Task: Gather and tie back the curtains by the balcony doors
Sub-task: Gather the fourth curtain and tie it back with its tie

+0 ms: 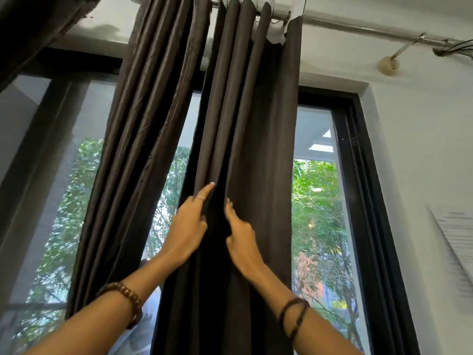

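Left hand (190,221) raised, gripping; right hand (239,234) likewise.

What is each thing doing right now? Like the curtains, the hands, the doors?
Dark brown right curtain panel: hanging from the rod, bunched into folds, not tied.
Dark brown left curtain panel: hanging, gathered, not tied.
Left hand: gripping a fold of the right panel.
Right hand: fingers tucked into the folds, gripping.
Silver metal curtain rod: mounted on the wall, partly bare.
Black-framed glass balcony doors: look closed.
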